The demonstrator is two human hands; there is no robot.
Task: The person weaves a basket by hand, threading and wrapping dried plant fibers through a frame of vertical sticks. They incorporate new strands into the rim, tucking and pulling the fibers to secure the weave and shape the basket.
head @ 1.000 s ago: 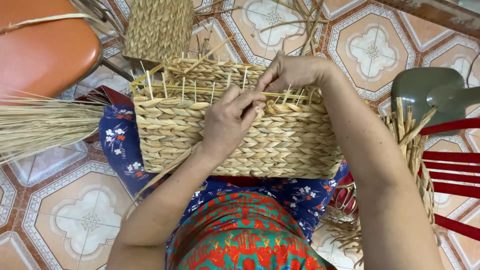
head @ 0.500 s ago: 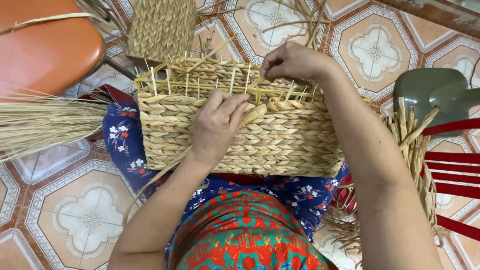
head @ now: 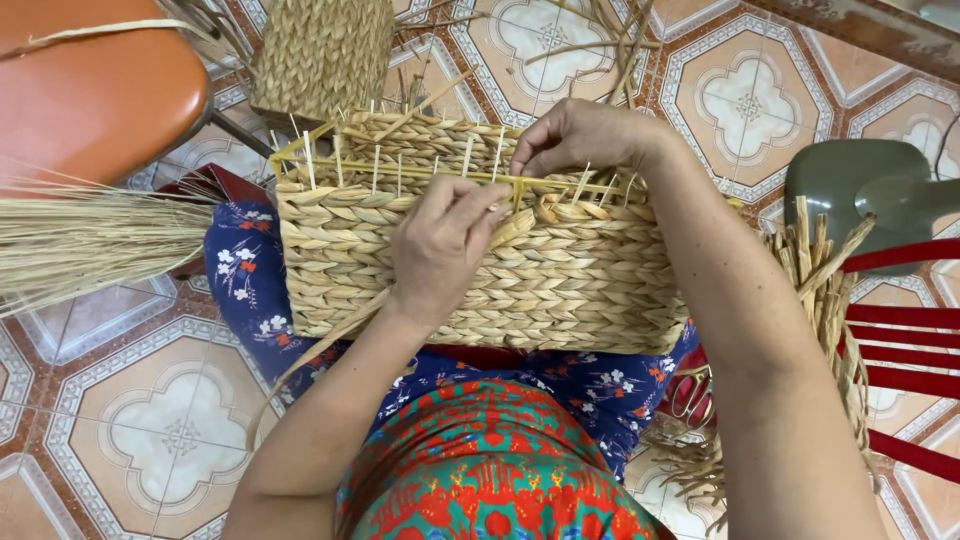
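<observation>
**Weaving strand pinched at the rim of a lap-held basket**

The left hand [head: 440, 250] lies against the near wall of the woven basket [head: 480, 270], fingers curled and thumb pressed in, pinching a flat twisted strand [head: 520, 228] just below the rim. The right hand [head: 585, 135] reaches over the far side of the same rim, fingertips closed around the strand's upper end where it meets a thin upright stake [head: 517, 190]. Neither hand is open; both grip this one strand.

The basket rests on the person's lap, on blue flowered cloth, tipped so its mouth faces away from the person and slightly up. Its long axis runs left to right across the lap, and the rows of braid follow that line. The pale stakes stick out of the rim, pointing away from the body.

As I judge it, the main risk is at the pinch: if the left thumb slackens, the strand could spring back and loosen the top row. Pulling too hard with the right hand could bend or snap a thin stake, or drag the rim out of line. The tilted basket could also slide off the knees.

Left of the basket lies a bundle of dry straw [head: 90, 235]; beyond it stands an orange stool [head: 95, 90] and a second woven piece [head: 325, 50]. To the right of the basket stands a red chair [head: 910, 330].
</observation>
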